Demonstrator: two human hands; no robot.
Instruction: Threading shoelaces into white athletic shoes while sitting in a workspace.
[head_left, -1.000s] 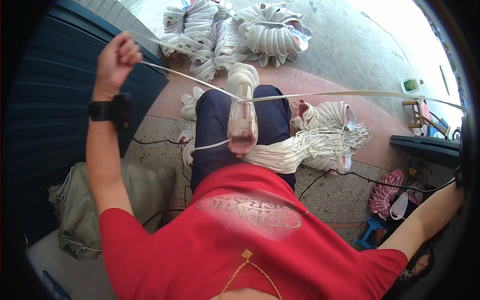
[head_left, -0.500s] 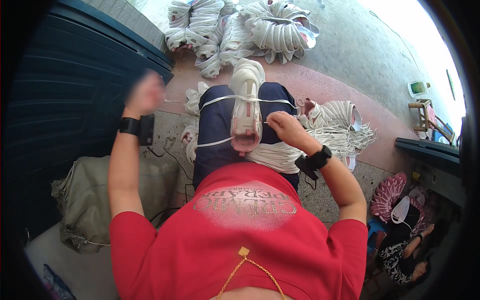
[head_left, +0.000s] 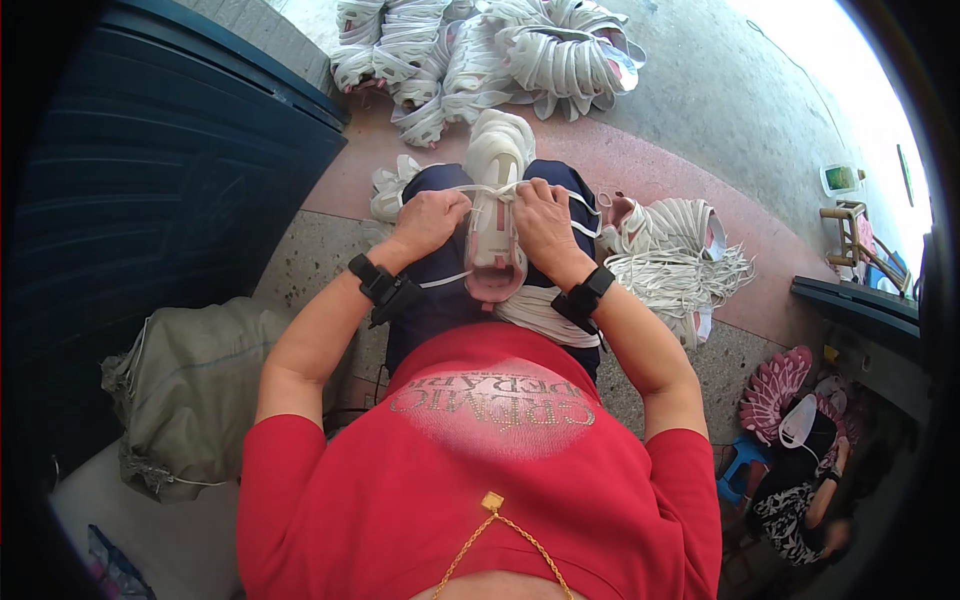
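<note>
A white and pink shoe upper [head_left: 492, 238] lies lengthwise between my thighs, its pink heel end towards me. White shoelaces [head_left: 458, 274] run out sideways over my dark trousers. At the shoe's left edge, my left hand [head_left: 428, 222] is closed, thumb and finger pinched on a lace. My right hand [head_left: 545, 222] rests against the right edge, its fingers bent round a lace near the eyelets. Exactly how the lace passes through the fingers is too small to make out. A bundle of white laces [head_left: 548, 314] lies across my lap below the shoe.
Stacked white shoe uppers [head_left: 565, 62] lie on the floor ahead. More uppers [head_left: 672, 228] and loose laces [head_left: 690, 280] lie to my right. A dark door panel [head_left: 190, 170] and a grey-green sack [head_left: 205, 385] stand left. Another person [head_left: 800, 500] sits at lower right beside pink uppers [head_left: 775, 395].
My left hand has come in from far out on the left to the shoe's edge. My right hand has shifted up and left, closer to the eyelets.
</note>
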